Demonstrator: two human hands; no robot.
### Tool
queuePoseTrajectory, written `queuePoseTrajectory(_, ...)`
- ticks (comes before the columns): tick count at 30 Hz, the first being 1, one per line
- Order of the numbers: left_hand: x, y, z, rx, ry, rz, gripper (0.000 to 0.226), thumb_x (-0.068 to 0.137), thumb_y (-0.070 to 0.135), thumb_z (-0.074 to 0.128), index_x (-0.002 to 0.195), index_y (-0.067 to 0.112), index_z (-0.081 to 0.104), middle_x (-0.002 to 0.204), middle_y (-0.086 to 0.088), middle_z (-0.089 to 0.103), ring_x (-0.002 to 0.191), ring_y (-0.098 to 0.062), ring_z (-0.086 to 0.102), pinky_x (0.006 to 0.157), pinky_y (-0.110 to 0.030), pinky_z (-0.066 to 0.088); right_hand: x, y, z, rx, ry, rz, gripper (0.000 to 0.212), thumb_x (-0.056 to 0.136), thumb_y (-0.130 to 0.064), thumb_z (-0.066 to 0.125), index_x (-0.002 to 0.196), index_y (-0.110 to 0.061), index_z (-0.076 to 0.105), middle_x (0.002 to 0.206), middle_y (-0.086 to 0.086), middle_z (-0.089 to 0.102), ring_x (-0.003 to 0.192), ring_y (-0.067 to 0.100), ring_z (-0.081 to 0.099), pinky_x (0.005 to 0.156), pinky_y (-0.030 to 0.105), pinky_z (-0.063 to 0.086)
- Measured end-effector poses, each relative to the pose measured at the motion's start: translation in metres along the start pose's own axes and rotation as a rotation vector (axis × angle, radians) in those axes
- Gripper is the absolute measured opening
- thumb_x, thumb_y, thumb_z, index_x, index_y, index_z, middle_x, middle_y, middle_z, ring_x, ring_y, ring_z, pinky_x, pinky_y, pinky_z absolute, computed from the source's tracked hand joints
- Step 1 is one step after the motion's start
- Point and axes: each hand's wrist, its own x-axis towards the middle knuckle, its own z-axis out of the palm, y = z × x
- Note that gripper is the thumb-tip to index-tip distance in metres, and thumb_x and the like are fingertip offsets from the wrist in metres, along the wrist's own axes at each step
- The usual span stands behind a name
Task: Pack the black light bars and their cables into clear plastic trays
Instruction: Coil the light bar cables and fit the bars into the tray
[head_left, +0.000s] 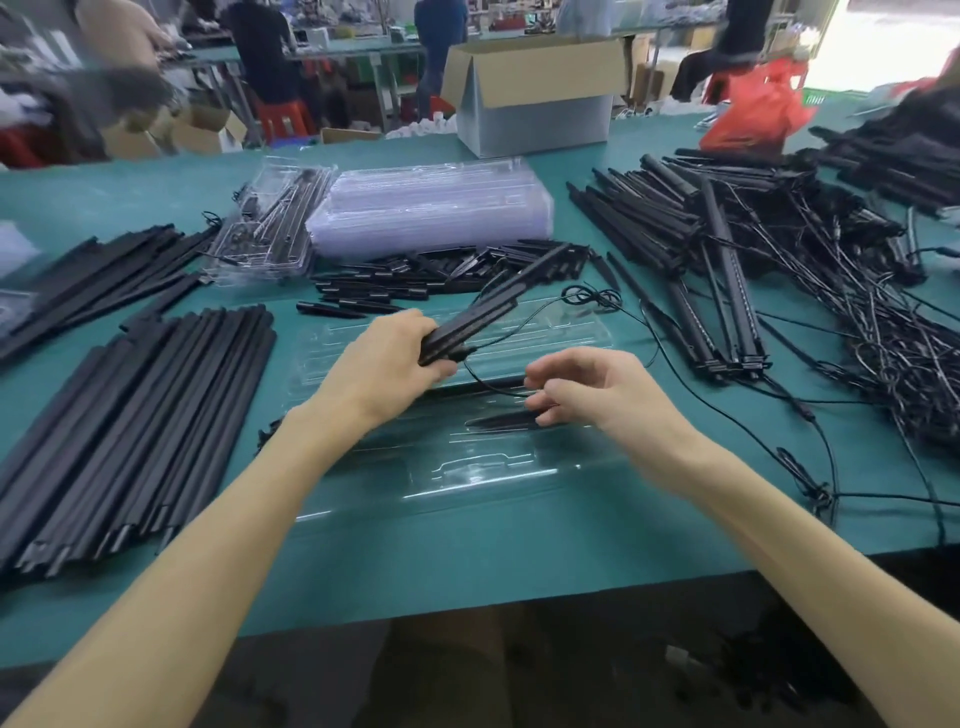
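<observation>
My left hand (387, 358) grips the near end of a bundle of black light bars (498, 299), which slants up to the right above a clear plastic tray (566, 332). A thin black cable (524, 325) runs from the bundle's near end, with a coiled part (592, 299) lying on that tray. My right hand (587, 387) pinches a loop of this cable at its fingertips. A second clear tray (467, 467) lies closer to me, under both hands, with a black piece (498, 420) in one slot.
A stack of black strips (130, 426) lies at the left. A tangled heap of light bars with cables (753, 270) fills the right. A stack of empty clear trays (431, 208), small black end pieces (415, 283) and a cardboard box (535, 93) stand behind. People work at the far tables.
</observation>
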Motion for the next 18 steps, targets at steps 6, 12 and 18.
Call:
queuePoseTrajectory(6,0.003,0.005,-0.001,-0.085,0.225,0.054,0.016,0.090,0.026,0.075,0.090,0.018,0.061,0.081,0.007,0.048,0.073,-0.016,0.048,0.068,-0.033,0.038,0.039,-0.004,0.023,-0.578,-0.029,-0.098,0.031,0.091,-0.020,0.071,0.120,-0.013,0.064,0.113,-0.002,0.066,0.081,0.011,0.064,0.076,0.019,0.046)
queuePoseTrajectory(12,-0.014,0.000,0.024,0.111,0.207,0.073,0.020,0.098,0.041,0.060,0.103,0.022,0.059,0.095,0.010,0.047,0.074,-0.031,0.059,0.063,-0.038,0.042,0.056,0.010,0.039,-0.871,-0.036,-0.221,0.027,0.087,-0.025,0.076,0.109,-0.012,0.068,0.106,0.004,0.062,0.111,0.022,0.049,0.095,0.039,0.045)
queuePoseTrajectory(18,-0.025,0.009,0.028,0.110,0.390,0.102,0.014,0.092,0.021,0.069,0.105,0.018,0.066,0.097,0.005,0.057,0.061,-0.025,0.058,0.050,-0.033,0.046,0.055,0.017,0.030,-0.775,0.219,-0.359,0.008,0.091,-0.014,0.072,0.096,-0.009,0.076,0.092,-0.001,0.062,0.094,0.014,0.051,0.085,0.023,0.043)
